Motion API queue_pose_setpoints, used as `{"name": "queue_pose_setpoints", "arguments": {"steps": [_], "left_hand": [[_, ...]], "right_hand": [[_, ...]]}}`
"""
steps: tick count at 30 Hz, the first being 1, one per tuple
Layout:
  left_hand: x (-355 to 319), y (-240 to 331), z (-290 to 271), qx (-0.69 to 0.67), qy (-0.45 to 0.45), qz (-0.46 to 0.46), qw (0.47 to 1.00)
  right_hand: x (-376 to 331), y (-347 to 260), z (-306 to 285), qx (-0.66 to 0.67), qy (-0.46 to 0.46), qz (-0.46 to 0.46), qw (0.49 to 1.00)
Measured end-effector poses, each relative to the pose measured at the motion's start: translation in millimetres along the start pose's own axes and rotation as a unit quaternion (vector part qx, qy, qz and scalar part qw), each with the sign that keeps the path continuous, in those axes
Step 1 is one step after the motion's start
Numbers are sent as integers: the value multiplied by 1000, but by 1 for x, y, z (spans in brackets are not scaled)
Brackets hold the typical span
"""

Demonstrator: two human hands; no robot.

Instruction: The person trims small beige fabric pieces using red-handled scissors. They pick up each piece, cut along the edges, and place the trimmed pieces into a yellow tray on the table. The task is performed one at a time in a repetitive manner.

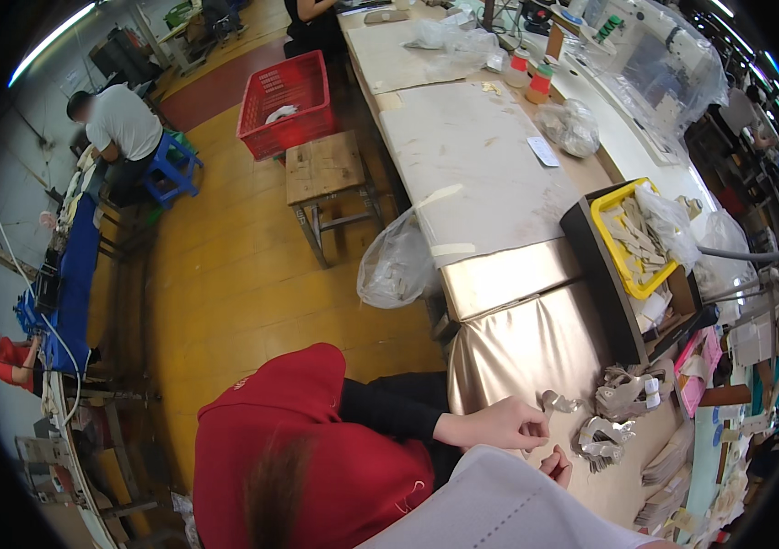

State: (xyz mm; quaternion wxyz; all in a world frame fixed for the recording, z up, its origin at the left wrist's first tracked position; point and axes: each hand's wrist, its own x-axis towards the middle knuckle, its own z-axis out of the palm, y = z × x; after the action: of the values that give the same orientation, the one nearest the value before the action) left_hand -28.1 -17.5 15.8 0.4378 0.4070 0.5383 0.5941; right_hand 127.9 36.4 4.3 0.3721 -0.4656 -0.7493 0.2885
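Observation:
My left hand [503, 425], in a black sleeve, is above the pale worktop with thumb and fingers pinched together. Whether something small is between them cannot be made out. Just below it, my right hand [557, 466] shows only its curled fingers; grey cloth [499, 503] with a dashed line hides the rest. A small shiny curved piece [560, 402] lies beyond my left hand. To the right of my hands sits a bundle of metallic curved pieces [603, 443]. Behind that is a bundle of beige pieces [629, 392] with a white tag.
Gold sheeting [522, 343] drapes over the bench's near part. A black box [595, 284] holds a yellow basket [627, 284] of beige strips. Stacked beige pieces [668, 457] lie right. A wooden stool [323, 169], red crate [261, 133] and plastic bag [396, 265] stand or hang left. People sit farther off.

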Motion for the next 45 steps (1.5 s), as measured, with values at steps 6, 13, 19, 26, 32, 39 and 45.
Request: {"name": "queue_pose_setpoints", "arguments": {"steps": [6, 13, 19, 26, 32, 39, 45], "left_hand": [[-1, -1, 8, 46, -24, 13, 999], [-2, -5, 15, 80, -29, 37, 996], [0, -7, 14, 45, -30, 16, 998], [1, -10, 11, 101, -48, 45, 993], [2, -12, 14, 96, -34, 98, 990], [3, -5, 13, 12, -51, 79, 996], [7, -4, 6, 32, -26, 97, 994]], "right_hand": [[-7, 20, -5, 23, -8, 18, 1000], [-13, 46, -1, 65, -30, 31, 997], [-13, 36, -1, 88, -18, 62, 994], [-8, 13, -10, 76, -33, 121, 989], [-10, -1, -5, 116, 19, 87, 989], [-11, -24, -10, 170, 51, 132, 975], [-17, 8, -5, 128, 23, 101, 986]]}}
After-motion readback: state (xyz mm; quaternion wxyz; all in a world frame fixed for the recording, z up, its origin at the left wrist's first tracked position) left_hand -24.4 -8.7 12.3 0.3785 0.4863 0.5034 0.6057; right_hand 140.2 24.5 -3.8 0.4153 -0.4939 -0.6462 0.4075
